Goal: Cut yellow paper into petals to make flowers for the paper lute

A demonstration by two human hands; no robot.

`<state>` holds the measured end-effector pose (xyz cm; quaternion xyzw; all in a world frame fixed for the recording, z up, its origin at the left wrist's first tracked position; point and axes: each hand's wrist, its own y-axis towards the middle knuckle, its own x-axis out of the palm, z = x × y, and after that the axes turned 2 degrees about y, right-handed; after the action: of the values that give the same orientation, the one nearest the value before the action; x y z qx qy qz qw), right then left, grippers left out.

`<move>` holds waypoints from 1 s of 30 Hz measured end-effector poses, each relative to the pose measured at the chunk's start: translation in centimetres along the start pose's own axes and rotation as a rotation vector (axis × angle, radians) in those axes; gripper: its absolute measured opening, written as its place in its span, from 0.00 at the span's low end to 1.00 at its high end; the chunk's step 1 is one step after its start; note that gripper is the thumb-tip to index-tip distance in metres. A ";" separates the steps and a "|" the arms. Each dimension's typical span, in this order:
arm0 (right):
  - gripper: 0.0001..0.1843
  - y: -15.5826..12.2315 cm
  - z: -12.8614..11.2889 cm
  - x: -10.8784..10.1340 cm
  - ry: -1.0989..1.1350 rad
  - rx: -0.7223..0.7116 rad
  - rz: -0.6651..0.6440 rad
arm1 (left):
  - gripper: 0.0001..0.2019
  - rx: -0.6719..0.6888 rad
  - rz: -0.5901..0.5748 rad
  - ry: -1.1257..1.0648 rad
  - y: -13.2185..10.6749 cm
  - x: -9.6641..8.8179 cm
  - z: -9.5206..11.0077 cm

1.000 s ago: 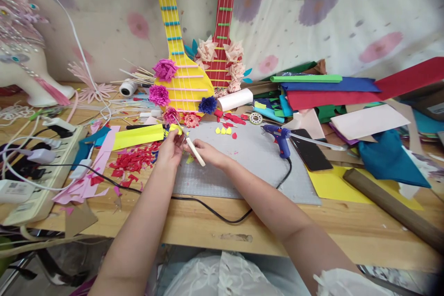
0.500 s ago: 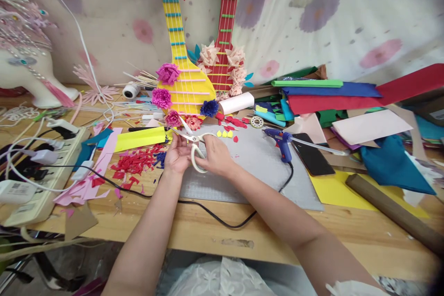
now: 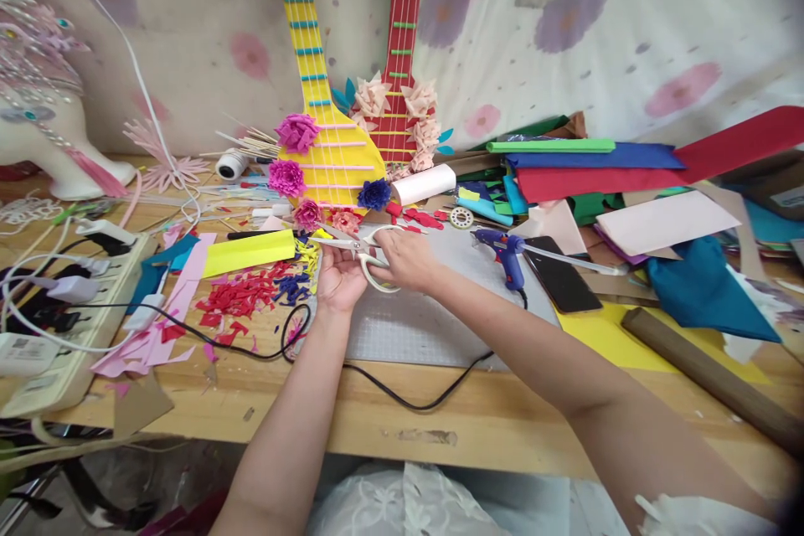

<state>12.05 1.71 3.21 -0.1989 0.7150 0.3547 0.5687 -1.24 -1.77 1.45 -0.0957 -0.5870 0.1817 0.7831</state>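
My right hand [image 3: 407, 258] grips the white-handled scissors [image 3: 372, 270], fingers in the loops, with the blades pointing left. Beneath the blades, my left hand [image 3: 340, 278] is turned palm up, its fingers curled and pinching a small piece of yellow paper [image 3: 322, 234] at the fingertips. Both hands are over the left part of a grey cutting mat [image 3: 408, 335]. Yellow paper clippings [image 3: 306, 258] lie just left of my left hand, beside blue and red scraps [image 3: 244, 298]. A folded yellow crepe strip [image 3: 249, 254] is farther left.
Behind my hands stand a yellow paper lute [image 3: 342, 152] with flowers and a red one [image 3: 397, 130]. A blue glue gun [image 3: 506, 254] and a phone [image 3: 562, 278] lie right. Its black cord [image 3: 427, 407] crosses the front. A power strip [image 3: 104, 322] stands left; coloured papers [image 3: 584, 180] pile up right.
Both hands and the scissors have shifted slightly right and away from the yellow clippings. The scissor blades have swung closer to level. The camera view has also moved a little.
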 end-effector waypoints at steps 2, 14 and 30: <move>0.19 0.0 0.0 -0.1 -0.012 0.010 -0.002 | 0.18 0.002 -0.001 0.015 0.0 0.1 -0.1; 0.21 0.5 -0.3 -1.7 -0.052 0.009 -0.103 | 0.23 -0.077 -0.056 -0.077 -0.5 0.6 0.0; 0.19 1.4 -0.4 -0.5 0.440 0.229 -0.073 | 0.13 0.046 0.101 -0.064 -0.9 0.4 2.4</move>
<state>10.91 2.31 4.12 -0.2312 0.8495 0.1987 0.4306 -3.30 -2.56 2.80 -0.1013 -0.6016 0.2376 0.7559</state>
